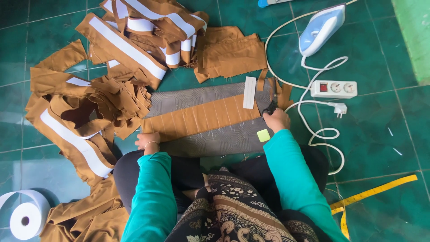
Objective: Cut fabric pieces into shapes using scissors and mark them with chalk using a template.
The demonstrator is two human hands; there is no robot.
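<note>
Your right hand (277, 120) is closed around black scissors (270, 107) at the right end of one long brown strip (201, 117), which lies across a grey mat (210, 142) right in front of your knees. Your left hand (148, 140) rests at the strip's left end, fingers curled together against the cloth; whether they pinch it, you can't tell from here. One white strip (249, 92) lies upright across the brown one near the scissors, and one small yellow-green square (263, 135) sits on the mat just beside your right wrist. Two heaps of brown pieces with white bands crowd the left side (80, 121) and the top (139, 36), the left heap overlapping the mat's corner. One flat stack of plain brown cloth (230, 51) lies above the mat. To the right: one iron (321, 28), one power strip (333, 88), and a white cord (313, 130) looping close to your right hand. One white roll (24, 219) sits bottom left, one yellow tape measure (371, 192) bottom right.
</note>
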